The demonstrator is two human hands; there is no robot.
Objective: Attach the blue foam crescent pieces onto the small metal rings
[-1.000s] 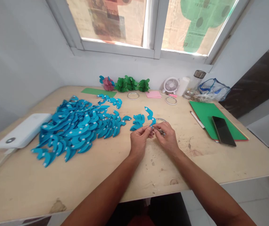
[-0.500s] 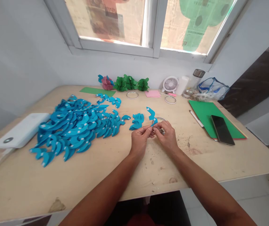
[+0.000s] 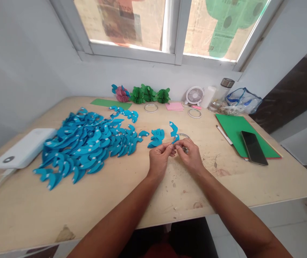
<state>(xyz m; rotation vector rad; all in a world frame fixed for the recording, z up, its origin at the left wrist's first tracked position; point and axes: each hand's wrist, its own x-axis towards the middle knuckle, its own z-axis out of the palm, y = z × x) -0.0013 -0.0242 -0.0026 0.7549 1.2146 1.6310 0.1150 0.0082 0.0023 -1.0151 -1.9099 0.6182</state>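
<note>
Between my hands is a curved blue paper piece (image 3: 174, 129) with small white patches, its upper part sticking up past my fingertips. My left hand (image 3: 160, 154) pinches its lower end. Closed from the other side, my right hand (image 3: 188, 152) grips the same piece; the fingers hide just where they hold it. Just beyond my left hand a small stack of blue paper pieces (image 3: 157, 137) lies on the table. A ring of tape (image 3: 183, 136) rests behind my right hand, partly covered by it. To the left spreads a big heap of similar blue pieces (image 3: 89, 139).
A white power bank (image 3: 26, 148) with a cable lies at the far left. Green paper (image 3: 239, 132), a black phone (image 3: 254, 147) and a pen (image 3: 224, 135) are on the right. Along the wall stand folded green paper shapes (image 3: 148, 94), a small fan (image 3: 194, 95) and a bottle (image 3: 220, 94).
The upper part of the held blue paper piece has shifted slightly to the right. Both hands stay pinched together in nearly the same spot.
</note>
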